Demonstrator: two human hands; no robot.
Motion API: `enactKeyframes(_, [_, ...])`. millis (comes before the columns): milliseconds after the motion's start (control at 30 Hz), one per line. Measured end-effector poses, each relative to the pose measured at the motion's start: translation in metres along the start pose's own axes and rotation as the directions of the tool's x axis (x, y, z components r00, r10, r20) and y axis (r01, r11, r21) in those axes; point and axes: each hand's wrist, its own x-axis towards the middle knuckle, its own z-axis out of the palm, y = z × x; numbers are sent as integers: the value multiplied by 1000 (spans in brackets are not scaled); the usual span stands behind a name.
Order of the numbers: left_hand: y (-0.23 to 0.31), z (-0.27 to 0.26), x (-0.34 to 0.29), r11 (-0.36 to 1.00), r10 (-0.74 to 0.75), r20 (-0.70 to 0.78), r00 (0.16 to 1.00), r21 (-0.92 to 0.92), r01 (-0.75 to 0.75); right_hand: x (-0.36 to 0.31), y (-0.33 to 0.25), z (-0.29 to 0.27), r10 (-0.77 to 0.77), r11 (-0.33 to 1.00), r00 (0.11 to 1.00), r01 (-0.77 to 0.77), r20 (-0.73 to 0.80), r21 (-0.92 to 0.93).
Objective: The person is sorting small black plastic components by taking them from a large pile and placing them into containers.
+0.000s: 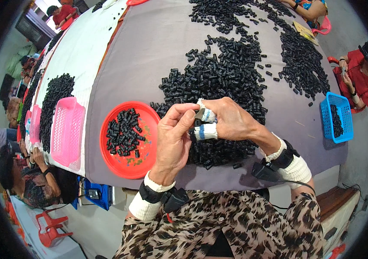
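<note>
My left hand (173, 138) and my right hand (231, 118) meet over the near part of a large pile of small black cylindrical parts (218, 73). Thumb and fingers of my left hand pinch a small dark piece (199, 115), its shape partly hidden. My right hand is curled closed against the same piece, with white and blue cloth wraps (206, 131) on its fingers. Whether it grips the piece or a small tool, I cannot make out. Just left of my hands, a round red tray (106, 162) holds many more black parts.
A pink basket (67, 134) stands left of the tray, beside another black heap (58, 95) on the white cloth. At the right table edge, a blue basket (343, 137) holds black parts. Other people sit around the table, including one in red (363, 82) at right.
</note>
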Motion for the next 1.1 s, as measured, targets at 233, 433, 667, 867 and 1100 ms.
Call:
enactKeyframes(233, [1,1,3,1000,3,-24,1000,5,-3,7,1,0,0,999,1000,1,19,-41])
enactKeyframes(433, [3,-1,5,1000,-20,-15,1000,-9,19,8,5,-2,-28,992,998,33,49,-121])
enactKeyframes(667, [0,-9,4,1000,-19,-37,999,3,19,10,6,2,44,999,997,-42,59,-26])
enactKeyframes(867, [2,-4,1,1000,-6,-47,999,5,7,8,4,3,10,1000,996,-8,85,-25])
enactKeyframes(1100, [3,-3,3,1000,-14,-31,999,-10,13,5,6,4,5,1000,1000,-5,15,-5])
